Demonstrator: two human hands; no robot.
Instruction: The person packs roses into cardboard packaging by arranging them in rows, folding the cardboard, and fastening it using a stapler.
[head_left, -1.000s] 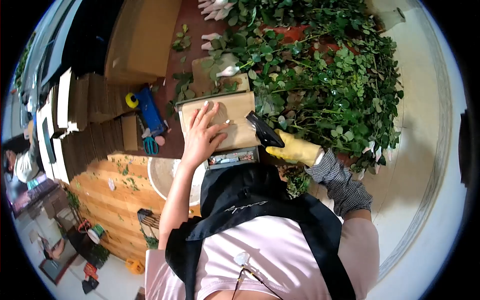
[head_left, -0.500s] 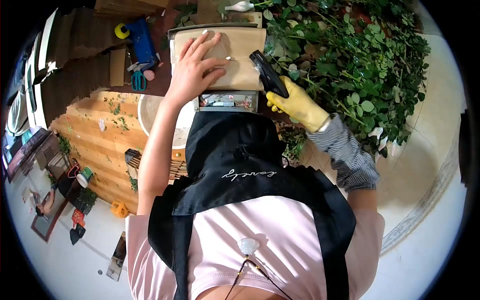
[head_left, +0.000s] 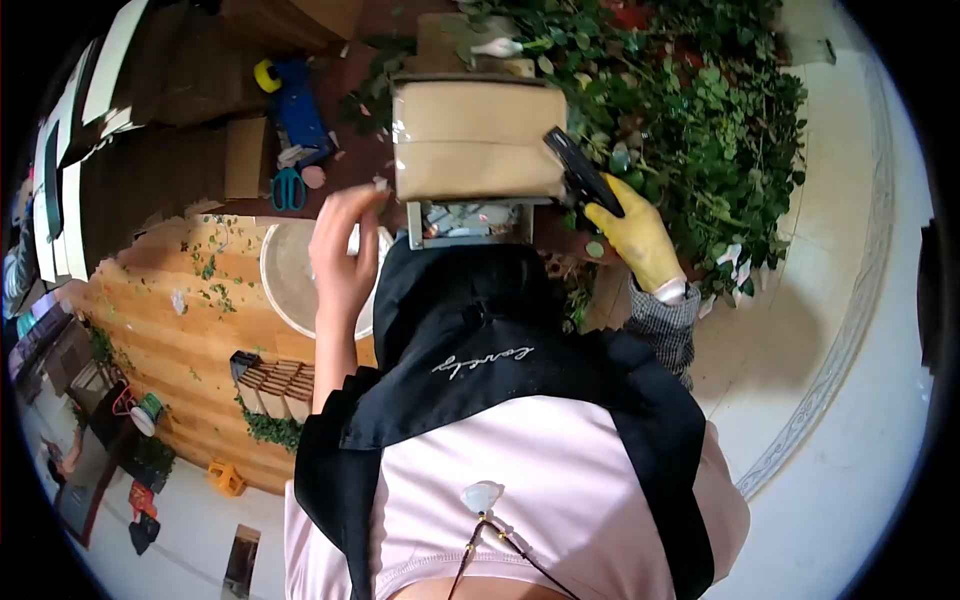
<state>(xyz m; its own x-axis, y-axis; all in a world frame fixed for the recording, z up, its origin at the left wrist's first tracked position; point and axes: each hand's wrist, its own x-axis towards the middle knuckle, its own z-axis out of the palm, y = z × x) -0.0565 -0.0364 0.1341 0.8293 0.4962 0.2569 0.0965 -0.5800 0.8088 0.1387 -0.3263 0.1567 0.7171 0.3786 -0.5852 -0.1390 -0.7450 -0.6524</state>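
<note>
A folded sheet of brown kraft paper (head_left: 480,165) lies across a low stand in front of me, with clear film showing along its left edge. My right hand (head_left: 640,235), in a yellow glove, is wrapped round a black stapler (head_left: 583,170). The stapler's front end overlaps the right edge of the paper in view; whether it touches cannot be told. Bare and off the paper, my left hand (head_left: 343,245) hangs at the lower left of it, thumb and fingers apart. Below the paper is an open grey drawer (head_left: 470,222) with small items inside.
Leafy green rose stems (head_left: 700,150) cover the right side of the table. To the left are teal scissors (head_left: 289,189), a blue tool (head_left: 300,105) and stacked cardboard (head_left: 170,160). A round white tub (head_left: 285,290) stands beneath my left hand.
My left hand has lifted off the brown paper and drawn back towards me on the left. The right hand still holds the stapler at the paper's right edge. The whole view has shifted slightly.
</note>
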